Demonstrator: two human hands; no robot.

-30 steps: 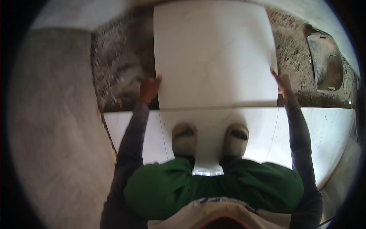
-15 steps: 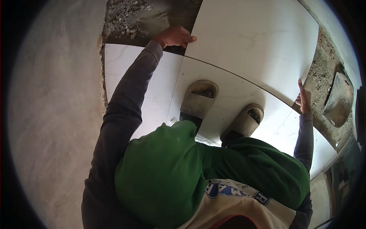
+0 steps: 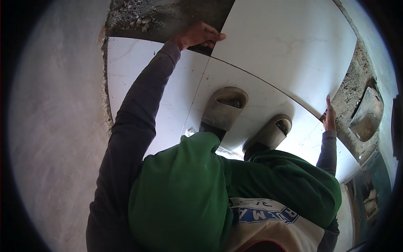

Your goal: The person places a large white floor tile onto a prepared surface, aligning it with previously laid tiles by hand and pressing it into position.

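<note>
One tile [image 3: 289, 46] fills the upper middle and upper right of the frame, between the left hand [image 3: 200, 36] at its left edge and the right hand [image 3: 330, 116] at its lower right edge, both close to its near corners. Each hand is closed on the rim, thumb over the top face and the other fingers curled at the side; how far the right fingers reach underneath is hard to make out. The left arm stretches up from the lower left, wrist turned inward; the right forearm rises steeply, thumb pointing up. The tile is flat, glossy and white with faint veining, and a thin dark line parts it from the laid tiles [image 3: 140, 71]. Two scuffed slippers [image 3: 225, 108] stand on those. Coarse grey rubble [image 3: 140, 17] shows at upper left, and a worn, curved pan [image 3: 368, 115] lies at right.
</note>
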